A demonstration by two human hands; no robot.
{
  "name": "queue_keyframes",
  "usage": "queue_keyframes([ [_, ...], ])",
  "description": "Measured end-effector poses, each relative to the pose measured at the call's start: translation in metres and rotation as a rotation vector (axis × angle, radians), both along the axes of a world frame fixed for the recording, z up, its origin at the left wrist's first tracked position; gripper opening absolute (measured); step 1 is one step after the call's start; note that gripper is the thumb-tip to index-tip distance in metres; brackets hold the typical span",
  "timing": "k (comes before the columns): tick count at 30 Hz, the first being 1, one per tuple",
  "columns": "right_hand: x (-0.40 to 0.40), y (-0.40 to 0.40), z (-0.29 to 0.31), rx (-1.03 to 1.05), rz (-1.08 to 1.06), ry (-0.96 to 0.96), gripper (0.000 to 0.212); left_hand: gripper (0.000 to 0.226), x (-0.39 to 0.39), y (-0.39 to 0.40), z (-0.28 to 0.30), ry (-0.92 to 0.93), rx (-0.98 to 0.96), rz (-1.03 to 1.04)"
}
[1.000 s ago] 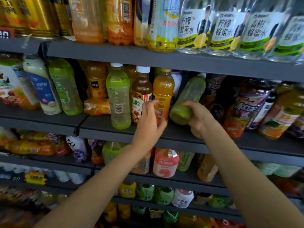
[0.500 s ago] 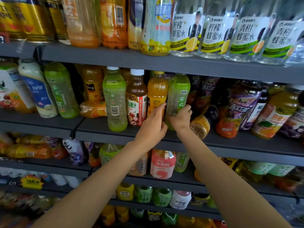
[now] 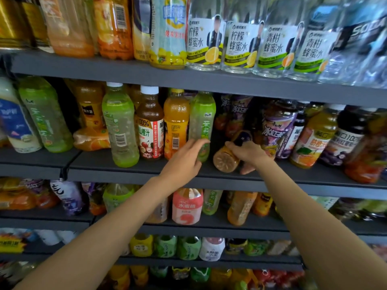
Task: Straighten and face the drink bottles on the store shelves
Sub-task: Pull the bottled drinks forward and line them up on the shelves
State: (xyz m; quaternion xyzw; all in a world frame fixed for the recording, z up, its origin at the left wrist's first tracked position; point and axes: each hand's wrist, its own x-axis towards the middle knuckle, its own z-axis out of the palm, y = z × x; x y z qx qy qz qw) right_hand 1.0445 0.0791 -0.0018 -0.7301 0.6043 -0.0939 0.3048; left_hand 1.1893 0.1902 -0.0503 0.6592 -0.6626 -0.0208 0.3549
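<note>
Drink bottles crowd the dark middle shelf [image 3: 125, 170] in front of you. Your left hand [image 3: 184, 162] curls around the lower part of an upright green tea bottle [image 3: 202, 122], beside an orange juice bottle [image 3: 176, 122]. Just right, your right hand [image 3: 249, 153] grips a toppled amber bottle [image 3: 227, 162], its base facing you.

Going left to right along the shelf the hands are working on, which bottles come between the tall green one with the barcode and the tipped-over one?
Brown white-capped juice bottle → orange bottle → green tea bottle under the left hand.
</note>
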Motion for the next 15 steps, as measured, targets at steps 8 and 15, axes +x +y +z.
queue_keyframes([
  [8,0.018,-0.007,-0.023,0.195,-0.109,-0.393,0.052,0.056,-0.001,0.009,-0.011,0.039,-0.006,0.063],
  [15,-0.016,0.001,-0.046,0.056,-0.080,-0.672,0.058,0.063,-0.017,-0.002,-0.013,-0.019,0.172,-0.019],
])
